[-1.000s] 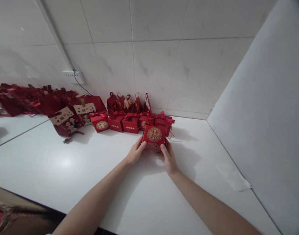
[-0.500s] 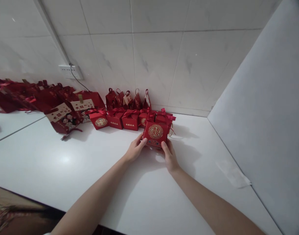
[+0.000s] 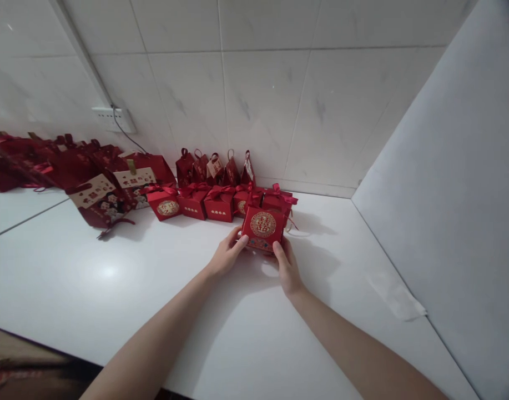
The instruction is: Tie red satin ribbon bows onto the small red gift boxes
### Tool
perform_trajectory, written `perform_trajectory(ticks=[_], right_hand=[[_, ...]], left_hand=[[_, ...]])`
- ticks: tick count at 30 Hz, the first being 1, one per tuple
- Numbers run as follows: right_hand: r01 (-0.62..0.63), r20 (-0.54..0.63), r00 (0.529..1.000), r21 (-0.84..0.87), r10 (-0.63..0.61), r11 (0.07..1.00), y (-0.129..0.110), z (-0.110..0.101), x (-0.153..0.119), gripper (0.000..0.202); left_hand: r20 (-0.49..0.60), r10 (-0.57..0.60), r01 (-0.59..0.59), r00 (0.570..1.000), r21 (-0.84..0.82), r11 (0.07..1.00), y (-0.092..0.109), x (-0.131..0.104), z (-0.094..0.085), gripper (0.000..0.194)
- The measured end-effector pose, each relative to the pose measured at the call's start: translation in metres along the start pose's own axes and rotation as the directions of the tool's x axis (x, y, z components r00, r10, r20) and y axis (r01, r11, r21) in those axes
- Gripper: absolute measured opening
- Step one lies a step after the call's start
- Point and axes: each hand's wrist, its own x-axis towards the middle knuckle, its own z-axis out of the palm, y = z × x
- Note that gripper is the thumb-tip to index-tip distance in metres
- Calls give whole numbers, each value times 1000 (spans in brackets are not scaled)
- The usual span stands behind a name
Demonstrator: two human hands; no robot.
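box: small red gift box [image 3: 263, 228] with a gold round emblem on its face, centre of frame, sitting on the white counter [image 3: 112, 289], just in front of the right end of the box row.
left hand: my left hand [image 3: 224, 256] is on the box's lower left corner, fingers curled against that side, thumb up by the edge. Gripping it.
right hand: my right hand [image 3: 286, 265] is on the box's lower right corner, thumb on the front face, fingers wrapped around the side. Also gripping; box is pinched between both hands.
row behind: line of small red ribbon boxes [image 3: 215, 201] across the middle of frame, touching or nearly touching each other.
back row: a few red pouch-style packs with loop tops [image 3: 215, 166] against the tiled wall [image 3: 258, 100], above the ribbon boxes.
left side: red paper gift bags [image 3: 104, 191], one tilted with a printed picture label, mid-left of frame; more red bags at far left edge.
wall: socket with cable [image 3: 112, 119], upper left.
right: grey panel [image 3: 445, 194] fills the right side; piece of white paper [image 3: 398, 297] lies flat on the counter at its foot.
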Motion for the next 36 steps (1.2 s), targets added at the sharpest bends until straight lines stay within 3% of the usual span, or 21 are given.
perform_trajectory(ticks=[7, 14, 16, 21, 25, 29, 33, 36], right_hand=[[27, 23, 999, 0, -27, 1000, 6, -6, -1, 57], [91, 71, 994, -43, -88, 995, 6, -10, -6, 59], [122, 30, 992, -39, -121, 992, 3, -7, -6, 61], [186, -65, 979, -84, -192, 979, -3, -2, -4, 77], [136, -48, 988, -130, -144, 982, 2, -2, -1, 86], [123, -20, 992, -142, -127, 982, 5, -4, 1, 85], [123, 21, 992, -109, -121, 986, 2, -4, 1, 79], [114, -5, 993, -109, -116, 987, 2, -2, 0, 80]], left_hand=[[28, 6, -5, 1000, -21, 1000, 0, 0, -2, 55], [99, 107, -86, 989, -193, 977, 2, -1, 0, 60], [95, 87, -71, 992, -154, 986, 1, 0, 1, 58], [-70, 58, -54, 996, 51, 997, 0, -1, 5, 67], [-3, 81, -79, 997, 169, 982, 6, -5, 7, 75], [32, 111, -115, 993, 168, 979, 10, -9, 10, 92], [13, 121, -121, 993, 200, 972, 10, -9, 9, 88], [-22, 101, -87, 995, 353, 932, 9, -8, 5, 80]])
